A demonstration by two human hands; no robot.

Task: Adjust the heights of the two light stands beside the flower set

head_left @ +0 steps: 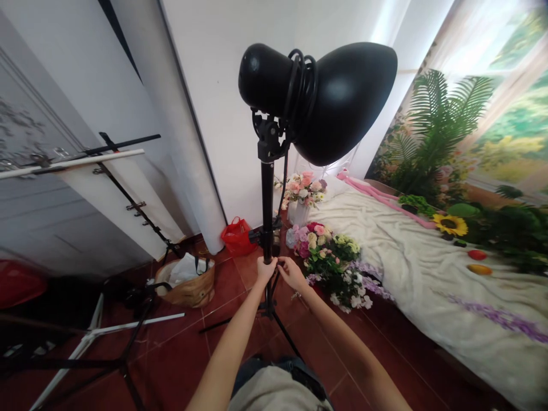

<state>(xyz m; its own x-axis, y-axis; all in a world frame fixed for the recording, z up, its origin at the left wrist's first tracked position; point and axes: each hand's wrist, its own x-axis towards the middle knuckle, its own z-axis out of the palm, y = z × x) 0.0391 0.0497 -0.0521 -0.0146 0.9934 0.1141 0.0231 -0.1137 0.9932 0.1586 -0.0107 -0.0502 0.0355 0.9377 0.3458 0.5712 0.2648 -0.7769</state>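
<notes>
A black studio light (342,97) with a wide reflector tops an upright light stand (268,200) right in front of me. Its cable (305,80) is looped several times around the lamp's neck, and a strand hangs beside the pole. My left hand (266,270) is wrapped round the pole below a black clamp collar (263,235). Just to its right, my right hand (291,274) pinches close against the pole; the small part between its fingertips is too hidden to make out. The stand's legs (286,334) are spread on the red tiled floor.
Artificial flowers (321,242) stand close on the right, beside a bed-like surface with a cream blanket (342,211). A red bag (238,237) and a wicker basket (192,291) sit left of the stand. Further left are other stands with white legs (92,337).
</notes>
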